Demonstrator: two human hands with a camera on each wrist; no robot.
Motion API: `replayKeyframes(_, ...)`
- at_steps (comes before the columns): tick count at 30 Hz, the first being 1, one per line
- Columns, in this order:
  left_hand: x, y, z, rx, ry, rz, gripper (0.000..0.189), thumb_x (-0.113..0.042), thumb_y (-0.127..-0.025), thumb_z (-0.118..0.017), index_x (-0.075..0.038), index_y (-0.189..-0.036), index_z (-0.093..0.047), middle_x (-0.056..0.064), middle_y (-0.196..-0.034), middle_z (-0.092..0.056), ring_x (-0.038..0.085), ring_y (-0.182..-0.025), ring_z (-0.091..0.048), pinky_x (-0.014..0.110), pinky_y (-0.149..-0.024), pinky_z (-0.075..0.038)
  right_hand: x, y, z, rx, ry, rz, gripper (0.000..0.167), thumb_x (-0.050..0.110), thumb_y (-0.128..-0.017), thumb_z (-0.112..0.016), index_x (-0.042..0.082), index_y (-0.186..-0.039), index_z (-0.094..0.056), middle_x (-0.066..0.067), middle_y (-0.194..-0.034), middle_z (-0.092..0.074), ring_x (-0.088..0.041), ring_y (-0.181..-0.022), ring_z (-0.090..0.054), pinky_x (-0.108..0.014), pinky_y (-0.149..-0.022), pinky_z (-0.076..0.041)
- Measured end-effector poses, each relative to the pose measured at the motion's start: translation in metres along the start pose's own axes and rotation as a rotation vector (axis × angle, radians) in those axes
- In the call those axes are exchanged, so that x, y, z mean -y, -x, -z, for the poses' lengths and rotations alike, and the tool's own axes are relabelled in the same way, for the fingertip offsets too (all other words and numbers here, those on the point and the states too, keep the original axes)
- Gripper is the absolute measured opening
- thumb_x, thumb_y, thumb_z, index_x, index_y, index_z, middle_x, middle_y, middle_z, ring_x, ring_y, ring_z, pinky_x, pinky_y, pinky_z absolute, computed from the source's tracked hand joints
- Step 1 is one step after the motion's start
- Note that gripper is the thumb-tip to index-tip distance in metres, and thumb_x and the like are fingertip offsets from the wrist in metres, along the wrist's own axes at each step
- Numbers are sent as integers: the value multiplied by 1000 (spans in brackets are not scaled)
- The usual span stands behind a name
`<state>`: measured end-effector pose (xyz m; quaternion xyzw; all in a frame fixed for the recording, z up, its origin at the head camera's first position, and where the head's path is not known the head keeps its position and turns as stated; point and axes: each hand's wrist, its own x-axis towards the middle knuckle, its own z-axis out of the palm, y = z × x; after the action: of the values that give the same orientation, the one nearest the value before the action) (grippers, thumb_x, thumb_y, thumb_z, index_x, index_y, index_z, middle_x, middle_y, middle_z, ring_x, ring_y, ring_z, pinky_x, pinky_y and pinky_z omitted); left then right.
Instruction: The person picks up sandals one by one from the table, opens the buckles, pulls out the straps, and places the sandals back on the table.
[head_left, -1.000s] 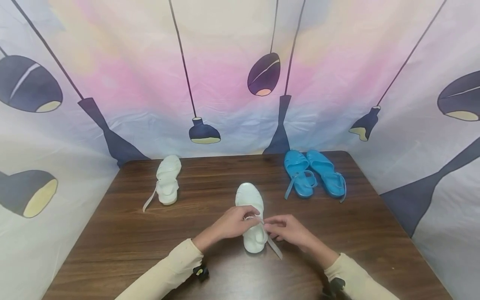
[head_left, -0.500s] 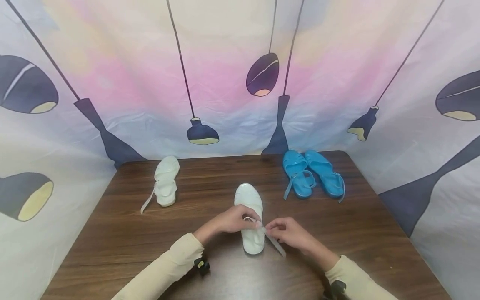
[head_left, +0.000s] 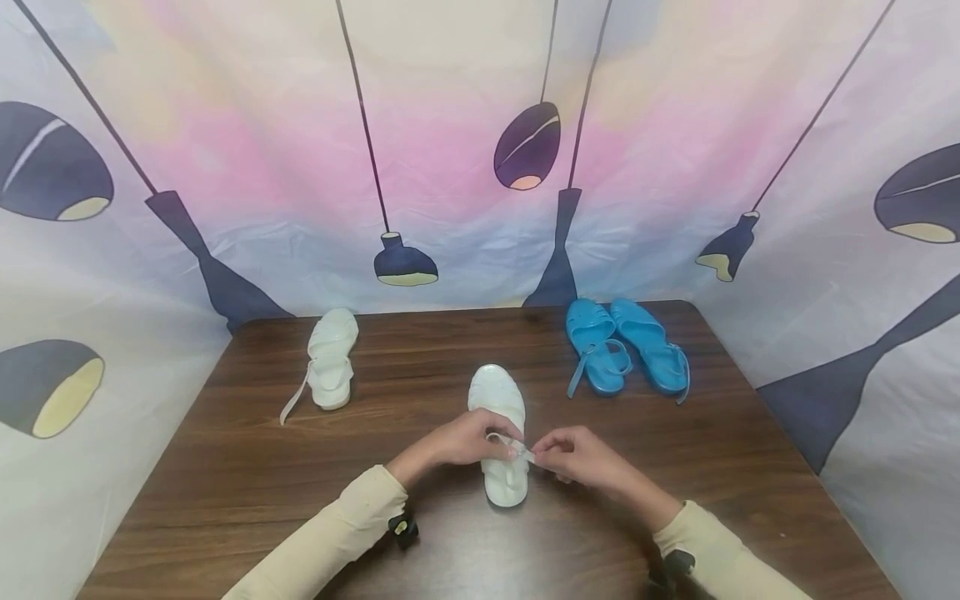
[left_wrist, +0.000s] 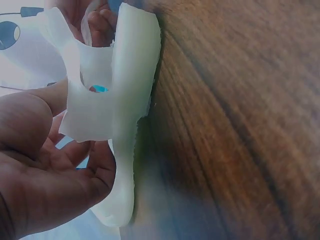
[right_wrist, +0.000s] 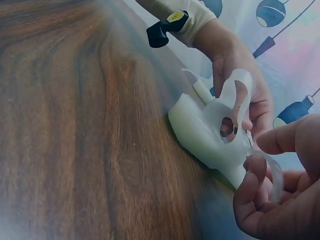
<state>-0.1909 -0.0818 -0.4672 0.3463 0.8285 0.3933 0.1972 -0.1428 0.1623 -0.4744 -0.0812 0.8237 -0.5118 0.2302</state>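
Note:
A white sandal (head_left: 497,392) lies on the wooden table in front of me, toe pointing away. My left hand (head_left: 467,439) reaches over its middle from the left, thumb and fingers pinching the ankle strap near the buckle. From the right, my right hand (head_left: 581,458) pinches the strap's loose end beside the buckle. In the right wrist view the thin strap (right_wrist: 275,177) curves down among the right fingers, and the left hand (right_wrist: 260,107) shows behind the sandal. The left wrist view has the sandal's thick pale sole (left_wrist: 137,60) on the tabletop, with its heel part rising beside the left thumb.
Another white sandal (head_left: 331,358) stands at the back left, its strap hanging out to the left. A pair of blue sandals (head_left: 596,346) stands at the back right. Beyond the table (head_left: 420,358) hangs a cloth printed with lamps.
The strap's loose end stuck out toward the lower right before; now it is mostly hidden at the right fingers. My right hand has shifted slightly up, while the left keeps its hold.

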Motion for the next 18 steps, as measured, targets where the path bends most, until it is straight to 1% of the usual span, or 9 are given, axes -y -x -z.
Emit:
replayKeyframes(3, 2, 0, -2, -22, 0, -12, 21, -16, -93, -76, -10, -113, -77, -1, -110, -76, 11, -104, -64, 29, -93, -50, -2, -1, 0, 13, 3, -11, 22, 25, -96, -71, 6, -107, -74, -8, -83, -68, -20, -67, -59, -31, -56, -48)
replayKeyframes(7, 2, 2, -5, -53, 2, -27, 23, -15, -93, -76, -10, -115, -77, -1, -113, -76, 14, -111, -64, 30, -97, -49, -7, -2, -2, 23, -1, 1, 20, 23, -97, -70, 5, -104, -74, -5, -87, -71, -20, -76, -63, -33, -69, -54)
replayKeyframes(11, 1, 3, -6, -79, -4, -49, 23, -13, -93, -76, -10, -116, -77, 1, -114, -76, 16, -113, -66, 32, -98, -50, -10, -1, -6, 12, -38, 23, 19, 21, -98, -69, 3, -103, -73, -5, -89, -72, -20, -81, -65, -33, -75, -55)
replayKeyframes(13, 0, 4, -6, -81, -9, -50, 23, -14, -93, -76, -10, -116, -77, 1, -114, -76, 16, -113, -66, 31, -97, -51, -11, -1, -8, 1, -66, 26, 19, 21, -98, -69, 3, -103, -73, -5, -89, -72, -20, -80, -65, -33, -74, -55)
replayKeyframes(18, 2, 4, -5, -58, -53, -26, 23, -17, -92, -77, -12, -114, -77, -4, -111, -76, 11, -106, -66, 28, -92, -51, -10, 0, -10, -34, -100, 21, 18, 21, -97, -72, 5, -103, -74, -7, -86, -72, -19, -70, -60, -28, -59, -50)
